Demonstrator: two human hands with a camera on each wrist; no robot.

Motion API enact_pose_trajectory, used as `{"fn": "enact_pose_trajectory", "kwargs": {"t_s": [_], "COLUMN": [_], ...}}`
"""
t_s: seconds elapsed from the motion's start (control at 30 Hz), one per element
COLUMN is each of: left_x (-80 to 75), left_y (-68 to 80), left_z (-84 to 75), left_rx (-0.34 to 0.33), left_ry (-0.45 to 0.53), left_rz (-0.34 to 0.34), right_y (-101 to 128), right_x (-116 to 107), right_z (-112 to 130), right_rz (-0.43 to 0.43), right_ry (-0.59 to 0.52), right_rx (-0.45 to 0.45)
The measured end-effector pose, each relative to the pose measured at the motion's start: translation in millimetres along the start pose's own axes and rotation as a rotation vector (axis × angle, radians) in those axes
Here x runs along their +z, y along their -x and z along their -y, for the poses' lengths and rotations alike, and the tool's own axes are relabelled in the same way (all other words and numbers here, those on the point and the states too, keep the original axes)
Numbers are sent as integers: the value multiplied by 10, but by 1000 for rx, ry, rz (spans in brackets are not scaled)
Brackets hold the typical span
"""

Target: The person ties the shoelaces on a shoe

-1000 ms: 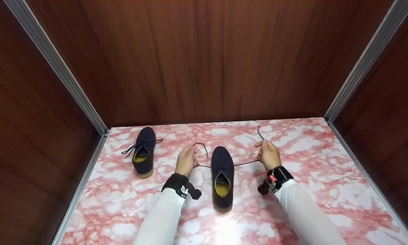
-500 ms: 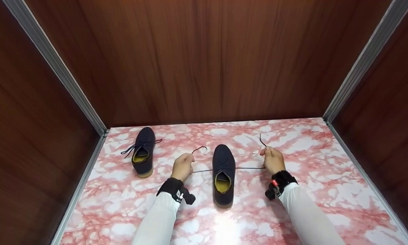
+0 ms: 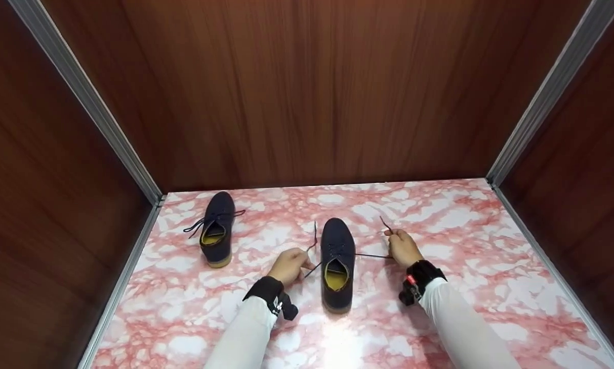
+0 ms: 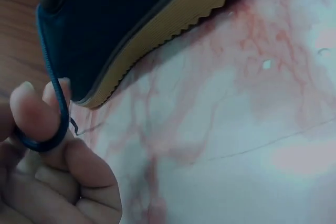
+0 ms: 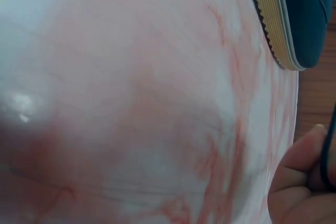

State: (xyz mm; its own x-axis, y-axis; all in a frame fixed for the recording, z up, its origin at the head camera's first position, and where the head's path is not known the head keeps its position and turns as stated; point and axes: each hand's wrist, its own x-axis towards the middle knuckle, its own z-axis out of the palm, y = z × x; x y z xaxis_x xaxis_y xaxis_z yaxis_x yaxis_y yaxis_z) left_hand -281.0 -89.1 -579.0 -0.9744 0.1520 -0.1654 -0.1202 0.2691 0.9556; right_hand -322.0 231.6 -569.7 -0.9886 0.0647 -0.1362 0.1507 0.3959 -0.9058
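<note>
A dark navy lace-up shoe [image 3: 337, 236] with a yellow lining stands upright on the marbled surface between both hands, toe pointing away. My left hand [image 3: 289, 265] pinches one end of its shoelace [image 3: 313, 269] close to the shoe's left side. In the left wrist view the blue lace [image 4: 46, 56] bends round a fingertip, beside the shoe's ridged tan sole [image 4: 157, 30]. Off to the right, my right hand [image 3: 404, 248] grips the other lace end [image 3: 373, 255], drawn nearly straight from the shoe. Loose lace tips stick out beyond both hands. Only part of the right hand [image 5: 299, 182] shows in its wrist view.
A matching shoe [image 3: 219, 205] stands at the back left, its lace tied in a bow. Brown wood-grain panels [image 3: 307, 92] close off the back and both sides of the pink-and-white surface [image 3: 466, 230], with grey metal strips [image 3: 543, 92] at the corners.
My left hand has moved away from the shoe, then back towards it and nearer me, so its lace side is shorter. The right hand moved out slightly, then a little back in.
</note>
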Motion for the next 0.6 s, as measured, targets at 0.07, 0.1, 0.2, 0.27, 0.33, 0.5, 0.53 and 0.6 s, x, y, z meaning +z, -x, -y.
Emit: {"fn": "enact_pose_trajectory", "kwargs": {"t_s": [0.07,0.1,0.2,0.27,0.33,0.5,0.53,0.6], "left_x": [34,46,59,57,55,65,67,68], "left_y": [3,5,5,7,11,20,20,20], "left_z": [-6,-10,-24,-29,-33,-41,-44,-47], "left_rx": [39,56,75,71,62,57,58,56], "left_ry": [-78,-101,-126,-125,-118,-109,-105,-94], "left_rz": [36,53,88,103,113,109,103,85], "right_y": [-1,2,11,23,30,36,35,33], "right_x": [4,2,-11,-18,-27,-48,-54,-73], "right_z": [-6,-11,-35,-55,-71,-89,-91,-93], "right_rz": [31,46,76,93,90,58,44,30], "right_ry": [8,14,39,14,8,-5,-5,10], "right_rx": [-19,-30,-61,-61,-61,-41,-36,-42]}}
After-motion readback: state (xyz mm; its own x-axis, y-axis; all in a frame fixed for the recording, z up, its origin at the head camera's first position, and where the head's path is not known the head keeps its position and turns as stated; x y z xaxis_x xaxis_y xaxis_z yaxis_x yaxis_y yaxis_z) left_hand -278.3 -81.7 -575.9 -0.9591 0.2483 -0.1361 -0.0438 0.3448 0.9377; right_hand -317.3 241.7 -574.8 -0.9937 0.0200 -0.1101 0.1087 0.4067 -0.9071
